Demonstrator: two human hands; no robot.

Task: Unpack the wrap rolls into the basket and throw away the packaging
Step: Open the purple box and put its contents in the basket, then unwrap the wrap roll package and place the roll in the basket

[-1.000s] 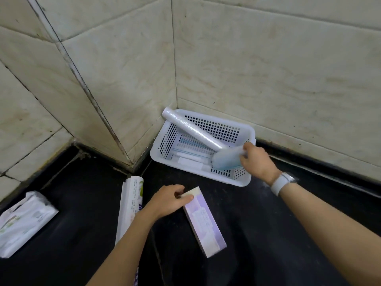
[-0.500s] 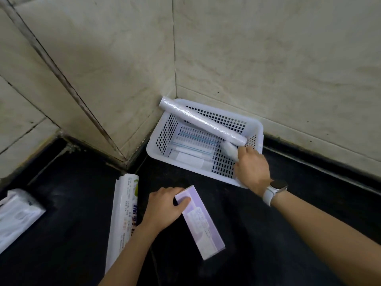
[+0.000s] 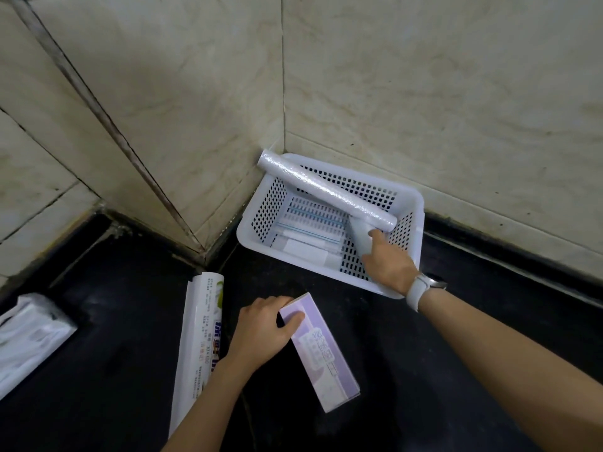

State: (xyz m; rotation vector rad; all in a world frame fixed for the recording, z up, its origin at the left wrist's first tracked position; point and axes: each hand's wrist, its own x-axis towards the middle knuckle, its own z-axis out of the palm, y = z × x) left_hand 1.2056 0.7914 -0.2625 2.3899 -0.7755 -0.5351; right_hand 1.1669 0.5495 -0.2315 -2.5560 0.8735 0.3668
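Observation:
A white perforated basket [image 3: 270, 207] sits in the wall corner on the dark counter. A long clear wrap roll [image 3: 323, 187] lies slanted across it, its far end propped on the rim. My right hand [image 3: 388, 262] reaches into the basket's right end, holding a shorter white roll [image 3: 360, 236] under the long one. My left hand [image 3: 264, 331] grips the near end of a purple box [image 3: 323, 353] lying on the counter. A white printed wrapper sleeve [image 3: 202, 334] lies left of my left arm.
Flat zip bags lie on the basket floor [image 3: 306, 220]. A white plastic package [image 3: 29, 337] rests at the left edge. Beige tiled walls close the corner behind the basket. Dark counter [image 3: 456, 419] stretches right and front.
My right hand has pushed the short roll deeper into the basket, under the long roll. The view has shifted slightly. My left hand stays on the purple box.

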